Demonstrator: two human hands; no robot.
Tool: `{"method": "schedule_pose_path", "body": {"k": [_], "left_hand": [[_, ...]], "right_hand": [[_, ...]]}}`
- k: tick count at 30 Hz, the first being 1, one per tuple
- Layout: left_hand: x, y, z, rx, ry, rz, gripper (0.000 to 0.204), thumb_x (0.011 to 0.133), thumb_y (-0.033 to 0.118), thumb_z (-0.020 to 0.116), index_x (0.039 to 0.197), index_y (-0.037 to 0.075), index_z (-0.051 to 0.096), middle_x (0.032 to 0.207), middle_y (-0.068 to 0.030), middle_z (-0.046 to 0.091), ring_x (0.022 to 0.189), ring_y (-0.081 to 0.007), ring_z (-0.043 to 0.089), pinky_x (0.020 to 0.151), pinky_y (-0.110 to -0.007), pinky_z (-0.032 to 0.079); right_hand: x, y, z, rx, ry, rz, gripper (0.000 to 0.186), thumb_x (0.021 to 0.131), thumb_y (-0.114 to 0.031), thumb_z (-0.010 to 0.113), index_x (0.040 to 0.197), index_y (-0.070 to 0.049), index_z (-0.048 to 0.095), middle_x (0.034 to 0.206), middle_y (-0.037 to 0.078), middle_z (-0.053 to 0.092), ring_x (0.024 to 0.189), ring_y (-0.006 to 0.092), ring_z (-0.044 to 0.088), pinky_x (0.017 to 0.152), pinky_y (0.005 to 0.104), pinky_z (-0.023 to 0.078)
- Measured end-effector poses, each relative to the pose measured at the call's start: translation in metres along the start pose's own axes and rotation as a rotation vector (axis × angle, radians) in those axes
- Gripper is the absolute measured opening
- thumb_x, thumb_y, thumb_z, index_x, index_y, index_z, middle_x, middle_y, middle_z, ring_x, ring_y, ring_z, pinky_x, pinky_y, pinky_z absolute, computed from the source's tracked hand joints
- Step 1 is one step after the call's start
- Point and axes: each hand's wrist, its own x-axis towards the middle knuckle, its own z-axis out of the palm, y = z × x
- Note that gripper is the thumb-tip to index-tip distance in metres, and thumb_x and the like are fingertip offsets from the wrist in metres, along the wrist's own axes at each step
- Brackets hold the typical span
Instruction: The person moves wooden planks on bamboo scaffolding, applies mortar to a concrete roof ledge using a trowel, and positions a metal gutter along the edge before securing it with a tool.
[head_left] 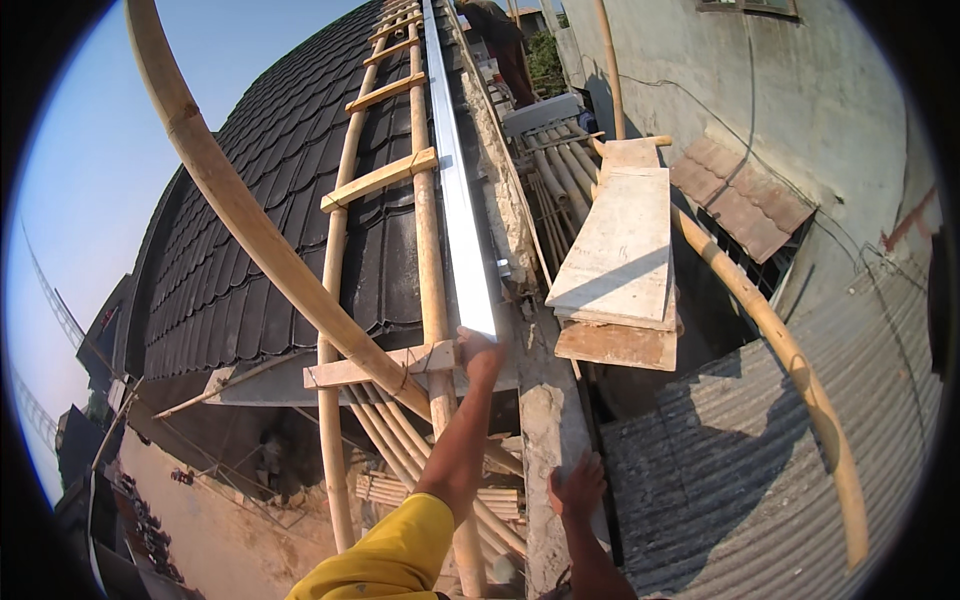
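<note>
the black tiled roof [270, 230] fills the left of the view, sloping up and away, with a bamboo ladder [425, 200] lying on it and a thick curved bamboo pole [250, 220] crossing in front. to the right lies a grey corrugated sheet roof [740, 470], and past it a stained plaster wall [800, 90]. between the two roofs runs a narrow concrete wall top [550, 420], rough and crumbly, leading away toward a person [505, 45] standing at the far end. stacked boards [620, 260] rest just right of that wall top.

along the roof edge, between the ladder and the wall top, lies a long metal gutter channel [455, 170], pale and shiny. its long axis points straight away from the person, near end low, far end vanishing at the top of the view.

the left hand [478, 355] is stretched forward, fingers wrapped around the channel's near end, so the whole length of it lies beyond the hand and none behind. the right hand [578, 485] is well back and lower, fingers spread flat on the concrete wall top, grasping nothing, apart from the channel. the left hand is plainly the nearer one, already on it.
</note>
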Motion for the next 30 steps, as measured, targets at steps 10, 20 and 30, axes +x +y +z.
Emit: {"method": "schedule_pose_path", "body": {"k": [10,20,30], "left_hand": [[0.032,0.03,-0.01,0.026,-0.013,-0.065,0.107,0.067,0.045,0.08,0.142,-0.009,0.025,0.131,-0.0259,0.046,0.119,-0.0381,0.054,0.101,-0.042,0.045],[0.033,0.028,-0.014,-0.028,-0.174,-0.077,0.11,0.068,0.035,0.079,0.147,-0.009,0.014,0.136,-0.0235,0.042,0.123,-0.0405,0.049,0.101,-0.044,0.045],[0.061,0.041,-0.011,0.074,-0.367,-0.163,0.096,0.079,0.053,0.068,0.146,-0.004,0.029,0.145,-0.0258,0.039,0.133,-0.0354,0.044,0.109,-0.04,0.039]], "right_hand": [[0.002,-0.003,-0.008,-0.052,0.004,-0.004,0.084,0.078,-0.046,0.067,0.14,0.001,0.036,0.139,0.024,0.041,0.125,0.037,0.043,0.098,0.0483,0.039],[-0.006,0.01,0.001,-0.11,-0.003,-0.033,0.083,0.082,-0.046,0.063,0.143,0.001,0.033,0.14,0.024,0.041,0.125,0.0373,0.043,0.097,0.0472,0.04],[0.002,0.004,-0.008,0.006,-0.006,-0.004,0.082,0.079,-0.045,0.066,0.14,0.002,0.036,0.142,0.026,0.038,0.129,0.0394,0.039,0.101,0.05,0.036]]}}
